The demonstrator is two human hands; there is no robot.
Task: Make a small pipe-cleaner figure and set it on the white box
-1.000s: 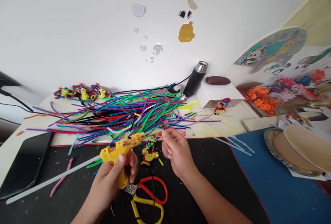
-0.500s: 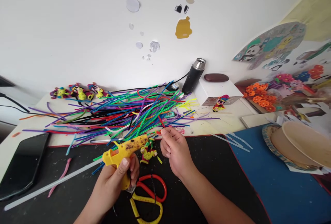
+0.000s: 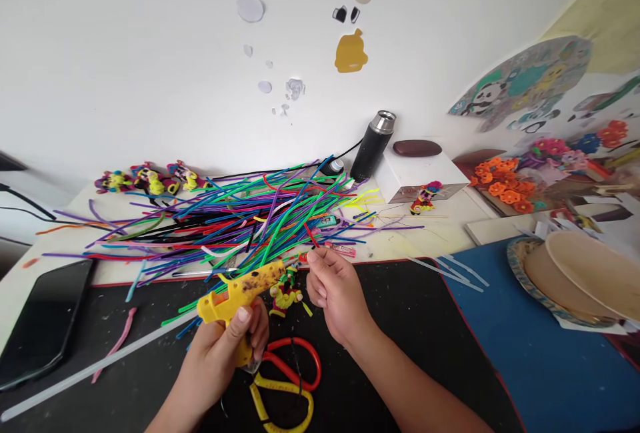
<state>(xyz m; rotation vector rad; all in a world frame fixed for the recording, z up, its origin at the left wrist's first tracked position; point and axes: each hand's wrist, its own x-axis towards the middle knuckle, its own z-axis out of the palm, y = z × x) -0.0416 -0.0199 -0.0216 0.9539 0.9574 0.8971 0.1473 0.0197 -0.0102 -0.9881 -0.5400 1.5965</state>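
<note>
My left hand [image 3: 235,343] is wrapped around the handle of a yellow glue gun [image 3: 240,293], its nozzle pointing right. A long translucent glue stick [image 3: 100,366] sticks out of the back of the gun. Pinched in the fingertips of my right hand [image 3: 337,293] is a small red piece [image 3: 303,257], right at the nozzle tip; its exact kind is too small to make out. Just below lies a small yellow, green and red pipe-cleaner figure [image 3: 285,296] on the black mat. Scissors [image 3: 283,403] with one red and one yellow handle lie beneath my hands, blades hidden.
A heap of coloured pipe cleaners [image 3: 240,213] spreads along the back. Several finished figures [image 3: 150,179] lie at the left, and another figure [image 3: 425,197] leans by a white box [image 3: 420,176]. A black flask [image 3: 373,146], a phone [image 3: 45,319] and bowls [image 3: 590,279] surround the mat.
Both hands keep nearly the same pose, with the glue gun's tip at the red piece. My right hand has shifted very slightly left, along with a small turn of the camera view.
</note>
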